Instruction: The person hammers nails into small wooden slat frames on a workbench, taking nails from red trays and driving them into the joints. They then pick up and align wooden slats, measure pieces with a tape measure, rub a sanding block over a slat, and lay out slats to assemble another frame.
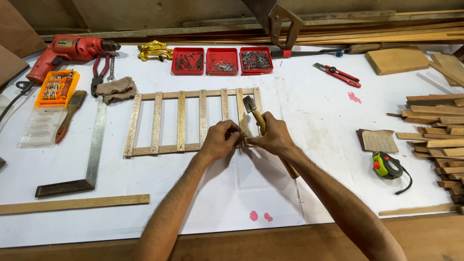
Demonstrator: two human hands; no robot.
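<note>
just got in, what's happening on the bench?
A person works on a wooden slat frame lying flat on the white table. The right hand holds a hammer, head up over the frame. The left hand pinches something small at the frame's lower right corner; it is too small to identify. Three red trays of nails and screws sit behind.

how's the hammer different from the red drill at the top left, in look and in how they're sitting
The hammer has a wooden handle and a small dark metal head; the red drill has a bulky red body with a dark chuck. The hammer is gripped in the right hand, raised over the wooden slat frame; the drill lies untouched on the white table. A dark cord seems to trail from the drill; the hammer has none. Both are hand tools.
</note>
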